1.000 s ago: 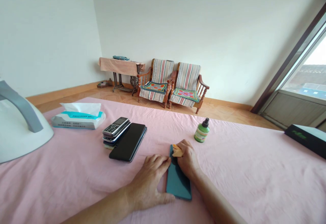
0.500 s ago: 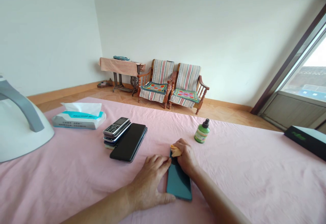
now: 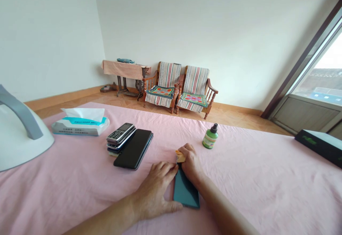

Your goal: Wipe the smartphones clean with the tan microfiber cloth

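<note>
A teal smartphone (image 3: 187, 191) lies on the pink cloth in front of me, its far end partly covered by my hands. My left hand (image 3: 156, 188) holds it along the left side, thumb near the bottom corner and fingertips against the upper edge. Bunched in my right hand (image 3: 192, 163) is a yellow cloth (image 3: 180, 156), pressed on the phone's far end with closed fingers. Beyond my right hand stands a green spray bottle (image 3: 210, 137) with a black top.
Left of my hands lie a black smartphone (image 3: 135, 147) and a stack of phones topped by a keypad phone (image 3: 121, 132). Farther left are a tissue pack (image 3: 80, 129) and a white appliance with a grey handle (image 3: 22, 115). A black box (image 3: 317, 144) sits at right.
My right hand and the yellow cloth have shifted slightly toward the phone's upper left. My left hand keeps its place on the phone. The whole view has moved a little.
</note>
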A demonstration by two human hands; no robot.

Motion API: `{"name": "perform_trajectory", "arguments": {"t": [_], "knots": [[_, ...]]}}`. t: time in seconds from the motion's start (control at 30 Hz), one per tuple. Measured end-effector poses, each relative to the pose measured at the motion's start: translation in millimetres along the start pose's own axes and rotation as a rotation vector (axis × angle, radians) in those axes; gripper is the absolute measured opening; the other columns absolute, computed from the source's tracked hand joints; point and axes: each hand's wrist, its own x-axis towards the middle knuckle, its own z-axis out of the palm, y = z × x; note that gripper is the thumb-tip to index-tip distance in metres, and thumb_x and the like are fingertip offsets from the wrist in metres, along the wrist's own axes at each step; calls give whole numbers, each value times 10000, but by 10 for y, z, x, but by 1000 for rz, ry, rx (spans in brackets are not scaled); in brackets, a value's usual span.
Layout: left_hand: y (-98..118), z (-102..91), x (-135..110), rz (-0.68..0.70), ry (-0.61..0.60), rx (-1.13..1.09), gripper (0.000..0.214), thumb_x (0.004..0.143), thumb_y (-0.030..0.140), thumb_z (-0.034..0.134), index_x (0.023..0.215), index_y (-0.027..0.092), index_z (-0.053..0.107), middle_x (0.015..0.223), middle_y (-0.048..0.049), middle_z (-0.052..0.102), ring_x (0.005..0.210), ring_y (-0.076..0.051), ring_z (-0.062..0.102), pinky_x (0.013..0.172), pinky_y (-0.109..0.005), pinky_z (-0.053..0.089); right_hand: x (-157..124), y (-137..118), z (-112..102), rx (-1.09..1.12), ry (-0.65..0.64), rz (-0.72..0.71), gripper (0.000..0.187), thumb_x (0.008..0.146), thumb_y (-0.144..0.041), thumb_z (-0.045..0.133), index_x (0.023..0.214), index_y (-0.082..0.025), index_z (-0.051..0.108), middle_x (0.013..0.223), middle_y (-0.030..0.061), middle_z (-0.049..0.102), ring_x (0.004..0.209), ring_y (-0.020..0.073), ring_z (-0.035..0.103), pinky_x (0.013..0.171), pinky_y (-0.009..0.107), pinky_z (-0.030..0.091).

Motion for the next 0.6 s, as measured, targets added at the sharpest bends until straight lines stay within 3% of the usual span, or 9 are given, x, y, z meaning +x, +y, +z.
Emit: {"name": "perform_trajectory", "arguments": {"t": [0.33, 0.6], "knots": [[-22, 19, -15, 22, 21, 0, 880, 652, 665, 714, 1348, 183, 475, 1308, -136, 520, 1166, -355, 450, 1014, -498, 325, -79, 184, -125, -179, 89, 134, 264, 698, 61, 453, 637, -161, 581, 723, 54, 511, 722, 187, 477, 651, 278, 347], [-11, 20, 0, -8, -2, 24, 911, 638, 649, 735, 1363, 172, 461, 1362, -138, 483, 1217, -362, 409, 1039, -505, 302, 23, -138, 14, -115, -32, 11, 275, 814, -25, 489, 667, -192, 650, 787, 42, 576, 783, 164, 527, 675, 236, 380]]}}
